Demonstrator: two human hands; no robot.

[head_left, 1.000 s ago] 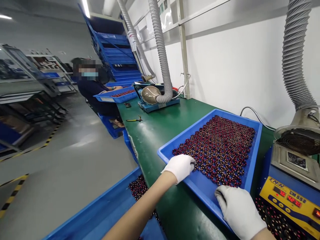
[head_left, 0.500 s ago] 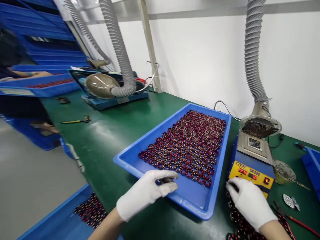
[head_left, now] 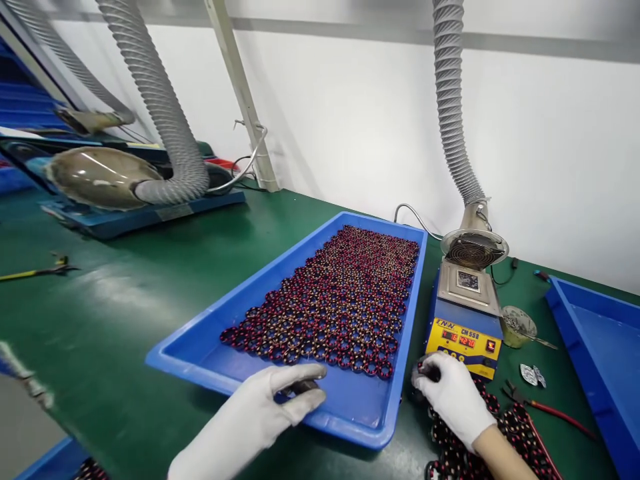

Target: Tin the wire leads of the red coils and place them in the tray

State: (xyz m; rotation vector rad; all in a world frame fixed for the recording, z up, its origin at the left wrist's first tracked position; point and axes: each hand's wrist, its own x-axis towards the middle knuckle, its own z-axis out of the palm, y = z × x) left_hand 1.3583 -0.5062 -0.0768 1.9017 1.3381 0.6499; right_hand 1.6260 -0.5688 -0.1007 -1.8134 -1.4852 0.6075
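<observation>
My left hand (head_left: 273, 407), in a white glove, hovers over the near edge of the blue tray (head_left: 200, 377). Its thumb and fingers curl around something dark that I cannot make out. Inside the tray lie rows of small ring-shaped wound coils (head_left: 325, 300), dark with red and copper-coloured marks. To the tray's right, my gloved right hand (head_left: 453, 393) pinches a dark wound ring coil (head_left: 419, 373), partly hidden by the fingers. Beneath that hand is a loose heap of similar coils (head_left: 515, 433), in front of a solder pot (head_left: 463, 340) with a yellow display panel.
An extraction hood (head_left: 475, 247) hangs over the solder pot. Beside the pot stand a small bowl (head_left: 519, 327), red-handled pliers (head_left: 550, 408) and another blue tray (head_left: 600, 360). Yellow-handled pliers (head_left: 37, 272) and a hooded machine (head_left: 105, 177) are on the left.
The view has swung to the right, so the co-worker at the left is out of sight. My right hand has lifted slightly from the heap with a coil; my left keeps its curl.
</observation>
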